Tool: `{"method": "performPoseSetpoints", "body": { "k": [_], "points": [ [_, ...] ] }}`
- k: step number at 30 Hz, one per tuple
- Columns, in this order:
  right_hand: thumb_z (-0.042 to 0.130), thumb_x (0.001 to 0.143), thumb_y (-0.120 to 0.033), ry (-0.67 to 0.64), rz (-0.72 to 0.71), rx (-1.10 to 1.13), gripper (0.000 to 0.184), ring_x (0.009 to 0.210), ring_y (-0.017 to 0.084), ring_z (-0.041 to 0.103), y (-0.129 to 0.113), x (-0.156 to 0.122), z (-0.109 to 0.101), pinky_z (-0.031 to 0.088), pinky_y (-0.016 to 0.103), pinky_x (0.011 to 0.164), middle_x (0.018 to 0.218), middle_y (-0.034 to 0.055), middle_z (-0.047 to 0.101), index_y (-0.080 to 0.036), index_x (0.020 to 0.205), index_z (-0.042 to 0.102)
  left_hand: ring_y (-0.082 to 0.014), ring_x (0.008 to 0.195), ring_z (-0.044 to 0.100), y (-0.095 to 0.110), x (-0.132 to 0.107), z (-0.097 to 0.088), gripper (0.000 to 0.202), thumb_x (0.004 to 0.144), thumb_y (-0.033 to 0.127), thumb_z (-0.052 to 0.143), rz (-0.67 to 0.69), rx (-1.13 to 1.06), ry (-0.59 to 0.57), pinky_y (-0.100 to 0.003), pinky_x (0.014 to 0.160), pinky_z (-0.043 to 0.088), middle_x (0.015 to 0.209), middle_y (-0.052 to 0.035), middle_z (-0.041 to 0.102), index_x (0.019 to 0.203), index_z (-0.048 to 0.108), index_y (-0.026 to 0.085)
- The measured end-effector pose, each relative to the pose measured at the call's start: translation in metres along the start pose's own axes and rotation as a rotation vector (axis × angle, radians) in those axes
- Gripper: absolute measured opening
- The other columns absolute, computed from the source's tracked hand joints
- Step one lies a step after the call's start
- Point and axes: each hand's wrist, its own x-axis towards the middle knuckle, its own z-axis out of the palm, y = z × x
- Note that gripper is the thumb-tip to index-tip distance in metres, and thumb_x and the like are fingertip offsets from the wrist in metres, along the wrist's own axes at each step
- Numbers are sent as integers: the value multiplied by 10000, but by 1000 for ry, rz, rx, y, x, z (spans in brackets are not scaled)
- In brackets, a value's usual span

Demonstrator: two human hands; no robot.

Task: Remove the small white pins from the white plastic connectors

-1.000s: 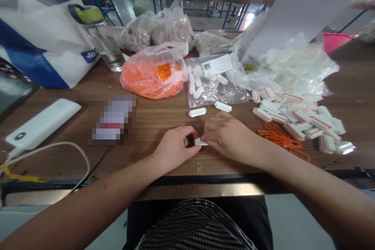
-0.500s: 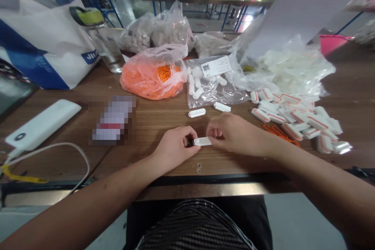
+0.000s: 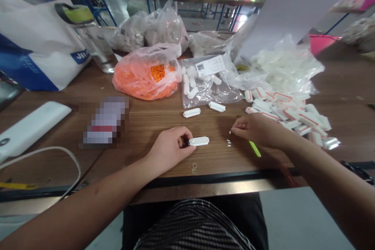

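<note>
My left hand [image 3: 171,144] pinches one end of a white perforated plastic piece [image 3: 199,141] between thumb and fingers, its dotted face turned up. Off to the right, my right hand [image 3: 249,128] is low over the wood with its fingertips drawn together. A tiny white bit [image 3: 230,132] is right at those fingertips; whether it is gripped I cannot tell. Several more tiny white pegs [image 3: 229,141] lie just below it. Under the right wrist a yellow-green stick [image 3: 254,149] sticks out. Two similar white plastic pieces [image 3: 191,113] rest beyond my hands.
To the right is a heap of white pieces with orange-red strips [image 3: 290,113]. Behind are a bag of orange parts [image 3: 137,82], a clear labelled bag [image 3: 216,91] and a bottle [image 3: 98,47]. A power bank [image 3: 38,127] with a white cable and a blurred flat object [image 3: 105,121] lie left.
My right hand has left the white perforated piece and moved right, uncovering the tiny white pegs and the yellow-green stick. My left hand still holds the piece. The view has shifted slightly.
</note>
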Motion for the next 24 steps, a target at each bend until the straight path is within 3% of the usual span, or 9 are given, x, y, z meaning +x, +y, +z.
{"method": "performPoseSetpoints", "body": {
  "k": [6, 13, 19, 24],
  "points": [
    [539, 761, -242, -43, -40, 51, 193, 612, 152, 640, -5, -3, 1, 421, 264, 575, 672, -1, 721, -213, 671, 707, -96, 539, 463, -1, 0, 0, 101, 724, 231, 697, 6, 1, 2, -240, 568, 360, 607, 66, 517, 786, 623, 200],
    [570, 801, -355, 106, 44, -35, 241, 580, 165, 647, -10, -15, 6, 386, 262, 533, 628, 9, 721, -220, 709, 747, -97, 541, 469, 1, 0, -1, 99, 722, 220, 699, 4, 1, 0, -241, 570, 364, 606, 65, 519, 783, 623, 200],
    [535, 830, -264, 150, 46, -74, 268, 629, 178, 663, -27, -22, 14, 405, 283, 604, 668, 15, 740, -218, 682, 754, -100, 536, 464, 0, 0, -1, 106, 723, 237, 700, 5, 11, -6, -246, 565, 361, 610, 62, 529, 789, 624, 204],
    [593, 782, -275, 159, 110, 142, 180, 623, 179, 670, -14, -16, 21, 434, 266, 562, 664, 18, 736, -205, 709, 742, -100, 539, 470, -2, 0, 0, 107, 729, 248, 698, 19, 9, 0, -244, 565, 363, 615, 61, 532, 795, 625, 208]
  ]
}}
